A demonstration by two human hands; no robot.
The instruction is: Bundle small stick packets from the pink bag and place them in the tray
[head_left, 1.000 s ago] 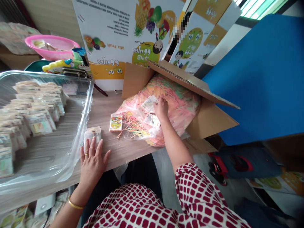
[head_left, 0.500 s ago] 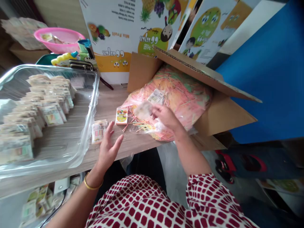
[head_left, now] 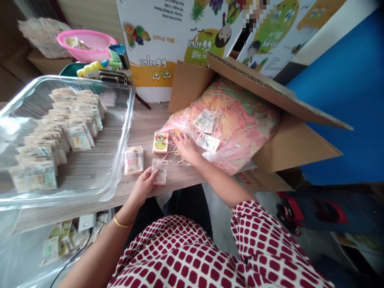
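Observation:
Near the table's front edge, my left hand pinches a small flat printed packet between thumb and fingers. My right hand reaches to the loose thin coloured sticks at the mouth of the clear bag, fingers slightly apart and tips partly hidden. That large bag of pink, orange and green sticks fills an open carton. Two printed packets lie on it, one further back and one closer. Between my hands and the carton stands a small stack of fruit-printed cards or packets.
A clear plastic tray with rows of filled packets takes up the left. Beside it lies a small pile of packets. The carton's flap leans over the bag. A pink bowl stands behind the tray.
My left hand has gone from open to holding a packet. My right hand has let go of its packet and moved left and down to the sticks. A second packet now lies on the bag.

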